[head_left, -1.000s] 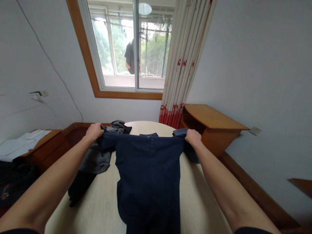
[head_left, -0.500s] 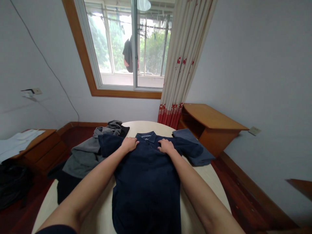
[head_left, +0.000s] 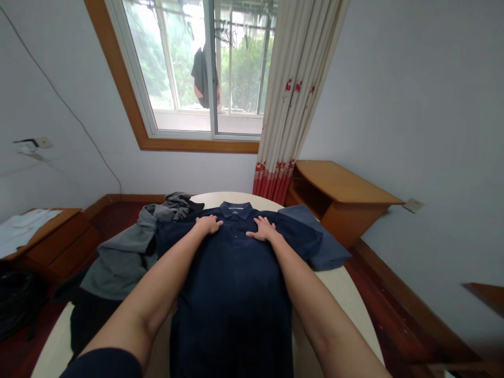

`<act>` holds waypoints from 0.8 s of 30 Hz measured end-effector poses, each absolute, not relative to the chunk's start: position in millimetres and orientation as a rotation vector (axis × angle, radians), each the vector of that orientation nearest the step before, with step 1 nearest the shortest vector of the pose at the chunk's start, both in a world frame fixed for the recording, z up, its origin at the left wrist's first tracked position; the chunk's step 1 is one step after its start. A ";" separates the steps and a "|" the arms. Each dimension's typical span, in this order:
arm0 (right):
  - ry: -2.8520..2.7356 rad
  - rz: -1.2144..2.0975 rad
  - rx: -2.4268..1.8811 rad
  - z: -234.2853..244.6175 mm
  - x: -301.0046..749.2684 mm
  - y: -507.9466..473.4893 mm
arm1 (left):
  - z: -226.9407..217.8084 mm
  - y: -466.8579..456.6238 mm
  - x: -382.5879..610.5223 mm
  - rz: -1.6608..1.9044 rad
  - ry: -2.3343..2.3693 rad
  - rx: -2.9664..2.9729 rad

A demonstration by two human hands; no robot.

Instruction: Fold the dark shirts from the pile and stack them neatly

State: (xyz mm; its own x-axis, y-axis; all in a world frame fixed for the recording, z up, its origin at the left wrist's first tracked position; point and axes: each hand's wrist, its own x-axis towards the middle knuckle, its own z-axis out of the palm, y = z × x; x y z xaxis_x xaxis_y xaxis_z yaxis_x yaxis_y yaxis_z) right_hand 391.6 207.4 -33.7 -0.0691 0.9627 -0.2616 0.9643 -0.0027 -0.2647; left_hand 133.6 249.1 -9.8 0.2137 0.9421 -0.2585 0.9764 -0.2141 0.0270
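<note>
Navy cloth filled the lower centre of the frame: a polo shirt (head_left: 236, 283), laid out front up on the pale, round-edged worktop (head_left: 350, 304). Its collar (head_left: 236, 210) sat near mid-frame, pointing twd the window; the lower end ran out of the bottom edge of the pic.

L hand (head_left: 209, 224) was on the shirt's upper chest, just L of the collar in frame, palm down, fingers spread. R hand (head_left: 263, 229) lay opp., R of the button strip, also palm down, fingers wide apart, thumb out twd the buttons. Both forearms came up from the bottom corners & crossed over the shirt's sides.

Centre-left of frame: a crumpled grey garment (head_left: 122, 262), touching the shirt's sleeve on that side, w/ black cloth (head_left: 90, 320) under it, lower left. Centre-right: folded blue-grey cloth (head_left: 333, 247), partly under the other sleeve.

Bkgd: window (head_left: 240, 79) upper centre, w/ a dark garment (head_left: 200, 79) hanging beyond the glass; cream & red curtain (head_left: 299, 115) to its R; brown wooden desk (head_left: 346, 184) at mid-right. Far left, a low wooden cabinet (head_left: 66, 241) w/ white sheets (head_left: 27, 228) on top, black bag (head_left: 18, 296) below.
</note>
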 end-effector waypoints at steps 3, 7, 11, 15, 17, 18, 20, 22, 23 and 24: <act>2.277 -0.500 2.188 -37.8 390.3 206.0 | -17.3 245.8 131.7 -0.243 1.817 2.353; 2.388 -0.326 2.182 -39.2 376.8 197.4 | -35.0 226.6 123.3 -0.129 1.819 2.425; 2.515 -0.361 2.103 -45.1 369.1 180.1 | -54.1 206.6 96.3 0.013 1.846 2.449; 2.502 -0.344 2.077 -46.3 382.3 164.1 | -54.2 194.8 69.6 -0.001 1.818 2.473; 2.496 -0.279 2.090 -39.9 384.9 155.4 | -45.7 185.9 69.1 -0.025 1.819 2.499; 2.509 -0.249 2.095 -35.1 383.5 149.2 | -40.5 178.3 72.2 -0.014 1.816 2.521; 2.597 -0.198 2.094 -24.4 377.1 130.9 | -30.8 154.3 81.9 0.049 1.770 2.559; 2.719 -0.172 2.082 -15.0 371.0 104.3 | -23.9 118.8 89.8 0.118 1.639 2.572; 2.769 -0.170 2.074 -11.7 370.0 88.5 | -21.9 98.1 91.1 0.148 1.547 2.573; 2.801 -0.172 2.072 -9.4 371.0 71.9 | -20.6 76.5 90.2 0.187 1.448 2.579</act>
